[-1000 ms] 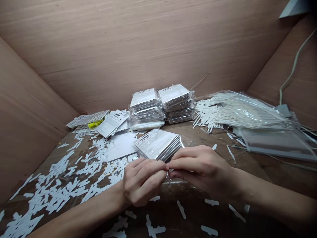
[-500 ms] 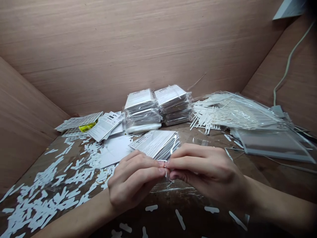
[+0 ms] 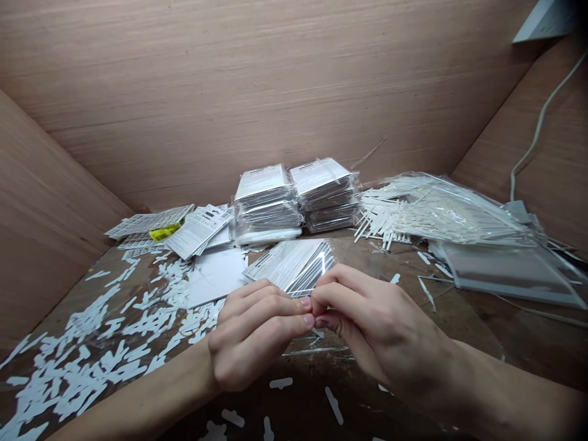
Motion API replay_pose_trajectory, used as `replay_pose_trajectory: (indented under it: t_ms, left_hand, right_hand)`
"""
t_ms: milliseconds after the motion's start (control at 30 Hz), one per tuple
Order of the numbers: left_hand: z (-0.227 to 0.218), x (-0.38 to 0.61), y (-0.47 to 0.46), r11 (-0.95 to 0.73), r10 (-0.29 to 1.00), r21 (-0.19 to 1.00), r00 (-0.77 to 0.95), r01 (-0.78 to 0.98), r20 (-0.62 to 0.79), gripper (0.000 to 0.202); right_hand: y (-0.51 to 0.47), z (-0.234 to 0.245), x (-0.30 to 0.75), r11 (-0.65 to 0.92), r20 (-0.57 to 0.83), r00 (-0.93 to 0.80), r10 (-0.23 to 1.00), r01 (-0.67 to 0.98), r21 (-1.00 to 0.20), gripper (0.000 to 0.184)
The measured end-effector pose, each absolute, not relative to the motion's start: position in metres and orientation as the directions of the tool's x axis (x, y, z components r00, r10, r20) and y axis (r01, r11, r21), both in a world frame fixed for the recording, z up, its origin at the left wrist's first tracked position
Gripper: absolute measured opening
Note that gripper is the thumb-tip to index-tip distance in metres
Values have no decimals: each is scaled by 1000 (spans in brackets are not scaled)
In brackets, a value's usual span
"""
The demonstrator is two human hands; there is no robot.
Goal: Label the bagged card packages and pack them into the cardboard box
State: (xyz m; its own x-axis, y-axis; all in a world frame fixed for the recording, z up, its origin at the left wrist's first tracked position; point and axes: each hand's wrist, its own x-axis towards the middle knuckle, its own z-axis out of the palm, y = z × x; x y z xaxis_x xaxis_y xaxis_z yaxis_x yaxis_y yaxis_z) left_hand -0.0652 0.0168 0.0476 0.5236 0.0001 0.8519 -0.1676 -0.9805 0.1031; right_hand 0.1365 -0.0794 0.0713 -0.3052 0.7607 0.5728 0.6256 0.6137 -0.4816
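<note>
Head view: the left hand (image 3: 250, 343) and right hand (image 3: 367, 331) meet fingertip to fingertip, fingers pressed together, pinching a scrap of clear film (image 3: 318, 334) just above the bench (image 3: 459, 306), in front of a stack of packets (image 3: 294, 266); white paper scraps (image 3: 92, 355) lie to the left

clear film piece (image 3: 316, 334) | small, glossy | pinched between left hand (image 3: 257, 343) and right hand (image 3: 376, 324)

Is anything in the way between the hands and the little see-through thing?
Nothing visible. The left hand and right hand both pinch the clear film directly. The pile of packets lies just behind them, not in between.
</note>
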Motion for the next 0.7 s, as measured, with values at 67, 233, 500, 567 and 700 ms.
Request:
replay_pose_trajectory:
  t_ms: [67,233,500,567,700]
  left_hand:
    - [47,-63,15,-982,19,110,508,-151,861,18]
    - [49,-62,10,-983,63,136,476,-120,877,13]
    - [47,-64,8,-981,98,166,480,-101,872,17]
    - [47,-63,7,-981,99,164,470,-99,877,17]
    - [50,-63,8,-981,93,161,458,-111,884,18]
  right_hand:
    - [-81,69,136,635,589,-335,736,642,-429,21]
    - [-84,66,131,660,647,-355,674,683,-313,20]
    - [-79,67,137,683,677,-404,615,702,-201,20]
    - [-79,68,137,703,684,-390,616,665,-253,21]
    - [-76,76,144,697,671,-330,664,597,-396,21]
